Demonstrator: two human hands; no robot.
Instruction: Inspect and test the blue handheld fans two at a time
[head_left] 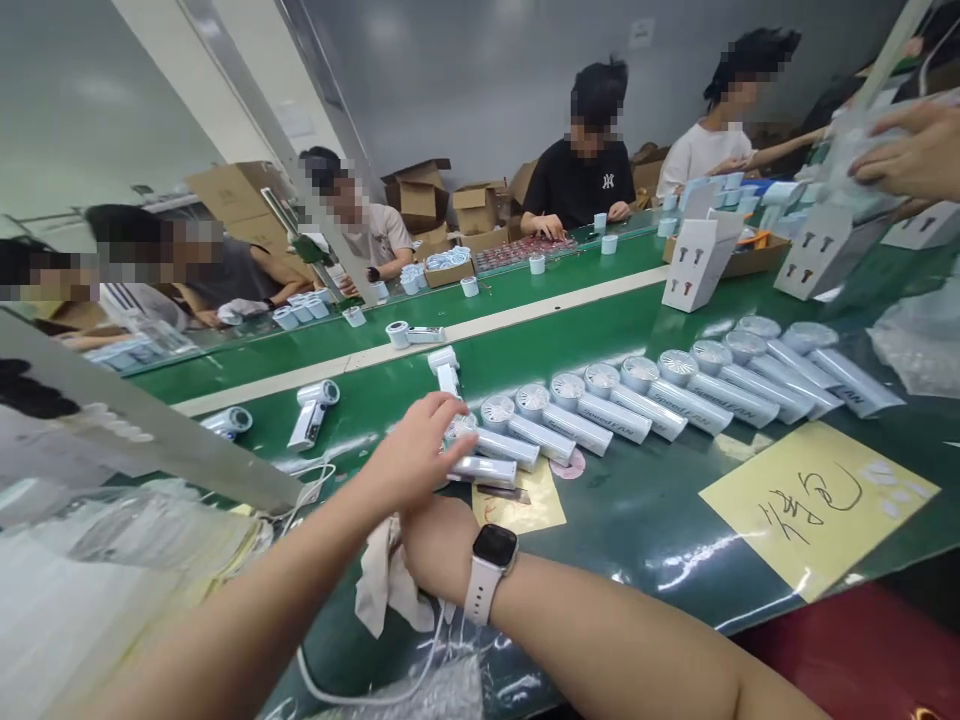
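My left hand (417,455) reaches forward over the green table, its fingers curled over the head of a white handheld fan (484,468) that lies on its side at the left end of a row of fans (637,400). Under my left wrist is my right hand (435,545), with a white smartwatch (491,560) on the wrist. Its fingers are hidden by my left forearm. A beige cloth (382,590) hangs at the table edge right beside it; whether the hand grips the cloth does not show.
A small yellow sheet (525,505) lies under the fan; a bigger handwritten one (817,500) lies right. White cartons (697,260) stand behind the row. Loose fans (311,410) lie left, near plastic bags (112,560) and a white cable (360,690). Several co-workers sit across the belt (525,285); another person's hand (911,155) is top right.
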